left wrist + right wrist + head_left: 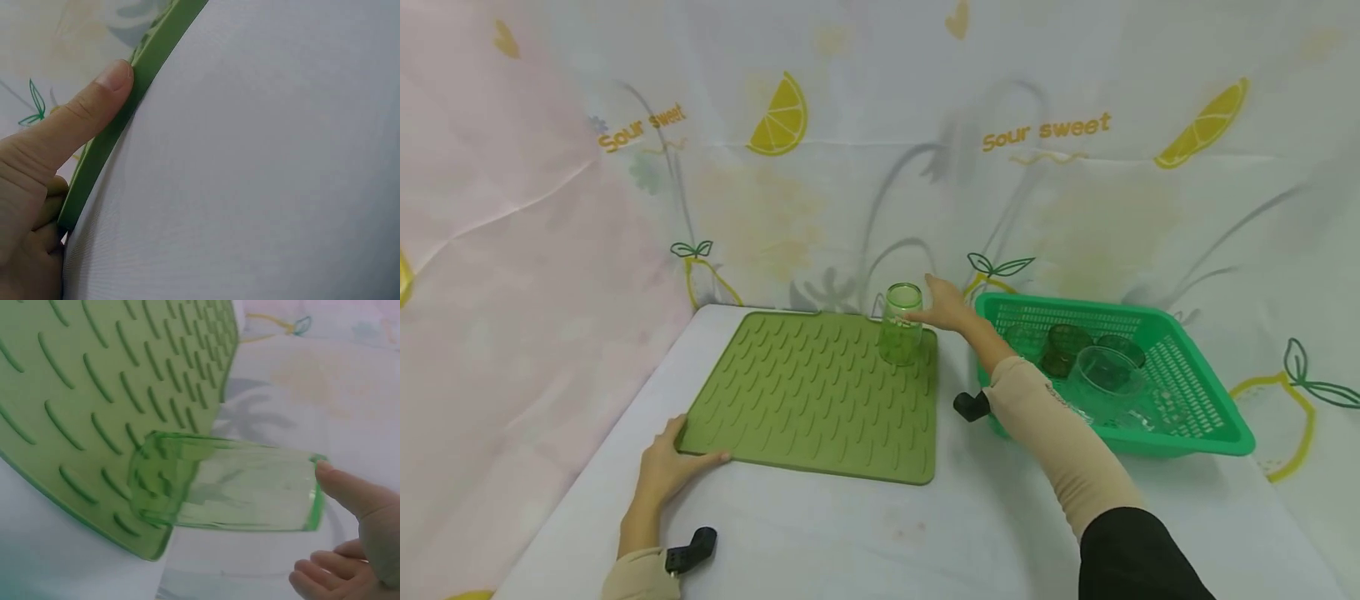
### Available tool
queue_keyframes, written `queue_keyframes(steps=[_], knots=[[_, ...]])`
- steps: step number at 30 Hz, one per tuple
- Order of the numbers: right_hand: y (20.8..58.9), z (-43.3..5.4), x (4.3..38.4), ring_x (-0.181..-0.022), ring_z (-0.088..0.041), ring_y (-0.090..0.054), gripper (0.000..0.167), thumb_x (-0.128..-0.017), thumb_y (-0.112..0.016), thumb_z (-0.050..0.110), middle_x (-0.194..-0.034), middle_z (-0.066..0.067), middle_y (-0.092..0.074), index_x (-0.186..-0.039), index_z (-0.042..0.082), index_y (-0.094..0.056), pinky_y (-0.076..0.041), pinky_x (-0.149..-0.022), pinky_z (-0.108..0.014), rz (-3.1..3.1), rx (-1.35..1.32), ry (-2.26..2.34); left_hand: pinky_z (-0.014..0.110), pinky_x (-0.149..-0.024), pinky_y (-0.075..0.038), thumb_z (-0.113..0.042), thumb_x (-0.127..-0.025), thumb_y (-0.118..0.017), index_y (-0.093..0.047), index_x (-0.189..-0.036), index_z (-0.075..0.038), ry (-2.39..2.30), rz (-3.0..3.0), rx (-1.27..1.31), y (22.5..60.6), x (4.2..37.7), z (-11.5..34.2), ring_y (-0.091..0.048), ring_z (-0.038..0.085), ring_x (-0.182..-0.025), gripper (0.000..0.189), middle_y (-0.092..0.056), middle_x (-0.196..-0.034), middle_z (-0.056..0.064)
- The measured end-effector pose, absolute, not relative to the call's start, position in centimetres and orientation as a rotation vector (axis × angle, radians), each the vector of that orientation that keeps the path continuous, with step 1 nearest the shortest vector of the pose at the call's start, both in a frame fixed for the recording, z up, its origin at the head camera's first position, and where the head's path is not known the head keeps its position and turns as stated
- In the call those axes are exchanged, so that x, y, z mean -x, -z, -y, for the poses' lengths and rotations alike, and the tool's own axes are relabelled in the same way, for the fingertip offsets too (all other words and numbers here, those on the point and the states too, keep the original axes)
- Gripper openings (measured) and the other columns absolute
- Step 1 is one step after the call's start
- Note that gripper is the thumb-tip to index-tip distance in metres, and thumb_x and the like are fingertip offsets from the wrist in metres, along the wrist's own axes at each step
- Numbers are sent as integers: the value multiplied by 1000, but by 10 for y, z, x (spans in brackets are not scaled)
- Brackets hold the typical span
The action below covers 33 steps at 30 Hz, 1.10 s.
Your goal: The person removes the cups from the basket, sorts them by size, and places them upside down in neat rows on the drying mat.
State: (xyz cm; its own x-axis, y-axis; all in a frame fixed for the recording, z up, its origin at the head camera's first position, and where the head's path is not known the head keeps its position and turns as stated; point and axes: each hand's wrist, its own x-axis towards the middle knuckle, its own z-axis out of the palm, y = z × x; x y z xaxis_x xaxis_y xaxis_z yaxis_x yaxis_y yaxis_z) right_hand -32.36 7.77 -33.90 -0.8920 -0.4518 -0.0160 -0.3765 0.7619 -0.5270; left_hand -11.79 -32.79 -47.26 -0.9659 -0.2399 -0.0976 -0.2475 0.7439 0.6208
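A clear green-tinted drinking glass (901, 329) stands near the back right corner of a green ridged mat (812, 392). Its thick green end (316, 494) points up. At that upper end is my right hand (947, 307), its thumb touching or very close to the glass and its other fingers spread away from it. My left hand (664, 467) rests at the mat's front left corner. In the left wrist view the straight thumb (94, 103) lies against the mat's edge, while the other fingers sit beside the corner, partly hidden.
Right of the mat stands a green plastic basket (1198, 437) holding several glasses, among them a clear one (1105, 379) and a dark one (1063, 346). A white cloth (850, 533) covers the table. A printed curtain (850, 192) hangs right behind it.
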Motion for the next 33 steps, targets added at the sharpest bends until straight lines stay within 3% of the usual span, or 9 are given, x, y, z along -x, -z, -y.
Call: queue_keyframes(steps=[10,16,26,33], knots=[[315,-121,280,-130,-41,-37,76,-89,-65,31,-144,-28,-35,-143,-8,-29,-37,-103,-53,-2841,748,814,64,-103,-26,-41,-69,-81,-22,-142,12,-1076,-3012,397,478,112,329,-27,57,-125,108,-25,-140,42],[307,-165,243,-131,-43,-35,73,-89,-66,30,-143,-28,-36,-141,-9,-33,-35,-103,-55,-2910,757,809,63,-105,-23,-39,-68,-82,-26,-140,14,-1092,-3048,383,481,113,328,-24,58,-128,106,-23,-140,42],[327,-233,193,-114,-48,-49,63,-79,-75,16,-125,-32,-53,-130,-11,-49,-43,-89,-60,-3345,713,1012,62,-105,-24,-41,-68,-82,-24,-141,13,-1083,-3039,416,481,114,326,-24,57,-128,108,-23,-141,41],[340,-271,177,-121,-54,-38,79,-78,-76,28,-132,-36,-44,-136,-12,-39,-34,-93,-68,-3388,442,1104,63,-104,-23,-40,-68,-83,-22,-142,12,-1096,-3037,419,482,116,326,-23,57,-129,109,-22,-141,41]])
